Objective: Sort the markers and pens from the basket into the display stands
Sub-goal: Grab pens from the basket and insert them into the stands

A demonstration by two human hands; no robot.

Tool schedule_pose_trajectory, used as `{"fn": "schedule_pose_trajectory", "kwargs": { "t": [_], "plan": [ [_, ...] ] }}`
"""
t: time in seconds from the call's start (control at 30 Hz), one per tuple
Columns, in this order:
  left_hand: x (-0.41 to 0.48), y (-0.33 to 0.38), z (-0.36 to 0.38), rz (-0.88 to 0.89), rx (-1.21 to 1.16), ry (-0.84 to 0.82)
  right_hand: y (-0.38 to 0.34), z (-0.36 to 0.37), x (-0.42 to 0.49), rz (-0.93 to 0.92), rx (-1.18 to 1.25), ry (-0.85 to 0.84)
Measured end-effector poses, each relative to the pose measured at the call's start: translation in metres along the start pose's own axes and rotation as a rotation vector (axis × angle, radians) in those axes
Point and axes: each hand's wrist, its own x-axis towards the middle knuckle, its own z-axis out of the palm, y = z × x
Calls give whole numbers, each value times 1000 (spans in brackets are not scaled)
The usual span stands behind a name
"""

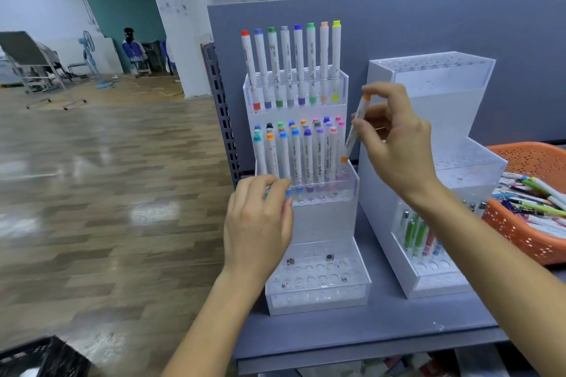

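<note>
Markers (306, 156) fill stand (324, 217), right hand (395, 144) pinching orange marker (355, 128), left hand (257, 223) grip unclear

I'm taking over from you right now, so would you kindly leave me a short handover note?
The right hand pinches an orange-capped marker, tilted, above the right end of the middle tier of the left stand. The left hand rests against that tier's front; grip unclear.
Done: the top tier holds eight markers; the middle tier is nearly full; a few pens stand low in the right stand.
Left: seat this marker; the basket holds many more; the bottom tier holds no markers.
</note>
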Motion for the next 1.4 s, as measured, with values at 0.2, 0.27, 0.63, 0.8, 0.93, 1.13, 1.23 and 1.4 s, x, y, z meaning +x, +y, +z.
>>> {"fn": "schedule_pose_trajectory", "kwargs": {
  "t": [0.2, 0.27, 0.63, 0.8, 0.93, 1.13, 1.23, 1.4],
  "plan": [
    [-2, -2, -1, -8, -22, -21, 5, 12, -9, -45, -109, -151],
    [-2, -2, -1, -10, -25, -18, 8, 14, -12, -20, -134, -158],
    [-5, 0, 3, -45, -75, 7, 13, 14, -33, 50, -81, -141],
    [-10, 4, -1, -94, -164, 49, 7, 5, -57, 263, 82, -17],
    [-19, 20, -7, -178, -283, 148, -1, -11, -82, 425, 211, 47],
    [-41, 45, -8, -434, -569, 42, -10, -41, -130, 555, 268, 108],
    [-52, 65, -7, -559, -690, -69, -9, -61, -154, 618, 249, 119],
    [-66, 100, 3, -639, -776, -186, 4, -98, -185, 720, 212, 126]
  ]
}}
